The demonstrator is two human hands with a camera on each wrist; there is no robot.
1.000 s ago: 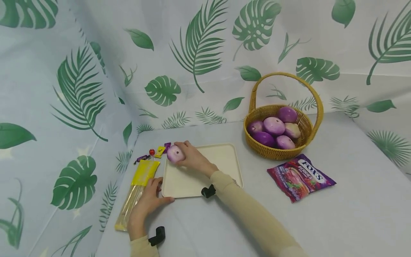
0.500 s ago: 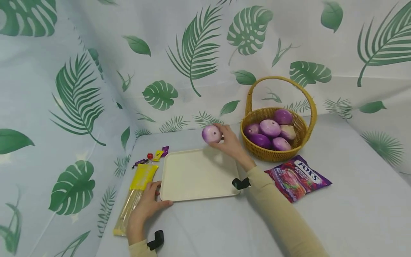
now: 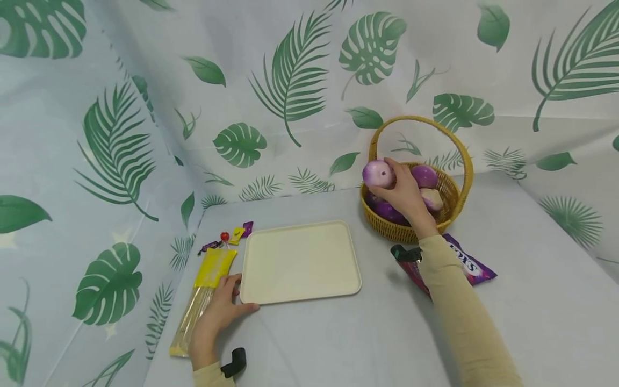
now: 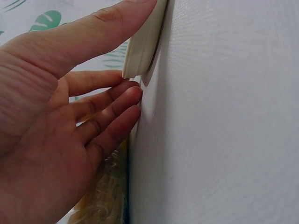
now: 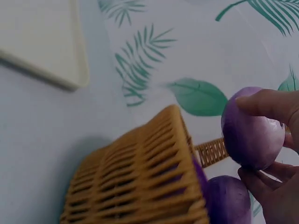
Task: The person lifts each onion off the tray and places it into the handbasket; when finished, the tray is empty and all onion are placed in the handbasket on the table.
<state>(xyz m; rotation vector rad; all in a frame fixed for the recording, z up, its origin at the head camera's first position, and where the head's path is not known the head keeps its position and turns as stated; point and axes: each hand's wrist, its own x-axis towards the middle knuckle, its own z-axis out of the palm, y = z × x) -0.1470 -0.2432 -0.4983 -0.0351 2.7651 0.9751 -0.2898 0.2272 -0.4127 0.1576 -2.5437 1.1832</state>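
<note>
My right hand [image 3: 403, 191] holds a round purple-and-white vegetable [image 3: 378, 174] over the left side of the wicker basket [image 3: 387, 228]. Thumb and fingers are curled round the vegetable [image 5: 252, 130] in the right wrist view. More purple ones, such as this purple vegetable [image 3: 424, 176], and a paler one [image 3: 431, 199] lie in the basket, partly hidden by my hand. My left hand [image 3: 221, 306] rests at the near left corner of the cream tray [image 3: 300, 263]. Its thumb [image 4: 112, 23] lies along the tray's edge, the fingers loosely extended by the corner. Nothing lies on the tray.
A yellow-topped clear packet of thin sticks [image 3: 205, 295] lies left of the tray, under my left hand. Behind it are a red lollipop [image 3: 224, 236], a yellow wrapped candy [image 3: 237, 235] and purple wrapped candies [image 3: 247, 229]. A Fox's candy bag [image 3: 466, 263] is partly covered by my right arm.
My right hand has carried the vegetable from the tray's far left corner rightward to above the basket. The left hand has stayed at the tray corner. The view has shifted slightly.
</note>
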